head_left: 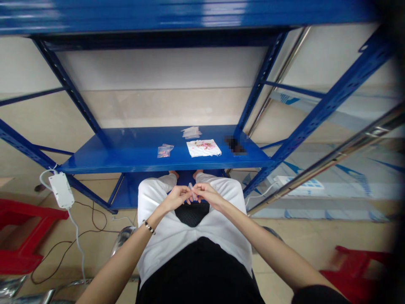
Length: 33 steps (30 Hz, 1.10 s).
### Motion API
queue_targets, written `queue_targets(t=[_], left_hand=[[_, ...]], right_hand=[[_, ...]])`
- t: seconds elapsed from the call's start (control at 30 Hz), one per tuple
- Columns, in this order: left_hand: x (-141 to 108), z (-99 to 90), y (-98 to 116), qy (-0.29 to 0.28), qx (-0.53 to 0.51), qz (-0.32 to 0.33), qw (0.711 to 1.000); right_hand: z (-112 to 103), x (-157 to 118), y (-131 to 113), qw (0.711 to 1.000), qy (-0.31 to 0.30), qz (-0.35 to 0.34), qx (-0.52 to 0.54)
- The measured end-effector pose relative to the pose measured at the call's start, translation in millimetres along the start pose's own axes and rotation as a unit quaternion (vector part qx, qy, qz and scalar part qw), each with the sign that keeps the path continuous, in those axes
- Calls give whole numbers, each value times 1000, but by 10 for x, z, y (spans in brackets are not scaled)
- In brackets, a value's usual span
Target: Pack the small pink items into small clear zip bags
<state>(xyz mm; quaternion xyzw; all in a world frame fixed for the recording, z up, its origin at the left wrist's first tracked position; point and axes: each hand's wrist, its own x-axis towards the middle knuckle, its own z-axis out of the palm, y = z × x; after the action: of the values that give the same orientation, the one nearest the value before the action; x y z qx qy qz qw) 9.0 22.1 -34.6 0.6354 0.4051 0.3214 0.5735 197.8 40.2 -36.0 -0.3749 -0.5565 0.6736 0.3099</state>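
My left hand point(177, 197) and my right hand point(207, 195) meet above my lap, in front of the shelf's edge. Pinched between the fingertips of both is a small clear plastic bag point(190, 186); what it contains is too small to make out. On the blue shelf point(136, 145) beyond, a white sheet or cloth point(196, 152) carries a scatter of small pink and red pieces point(207, 145). To its left lies a zip bag point(164, 151) with reddish bits inside. Behind them sits a pile of clear flat bags point(191, 132).
A pixelated dark object point(235, 145) lies at the shelf's right. Blue uprights point(303, 114) frame both sides. A white power strip point(62, 190) hangs at the left, its cords trailing to the floor. Red stools point(25, 236) stand on either side; a metal rail point(341, 156) slants at right.
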Motion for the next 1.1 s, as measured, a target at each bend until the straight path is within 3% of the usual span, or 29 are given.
queue_targets(t=[0.33, 0.9, 1.1], left_hand=[[-80, 42, 22, 24, 27, 15, 999], [-48, -21, -10, -30, 12, 0, 999], [-1, 74, -93, 45, 97, -22, 994]], right_hand=[[46, -58, -27, 1000, -22, 4, -13], [26, -65, -106, 998, -46, -21, -44], [37, 55, 35, 981, 16, -85, -174]])
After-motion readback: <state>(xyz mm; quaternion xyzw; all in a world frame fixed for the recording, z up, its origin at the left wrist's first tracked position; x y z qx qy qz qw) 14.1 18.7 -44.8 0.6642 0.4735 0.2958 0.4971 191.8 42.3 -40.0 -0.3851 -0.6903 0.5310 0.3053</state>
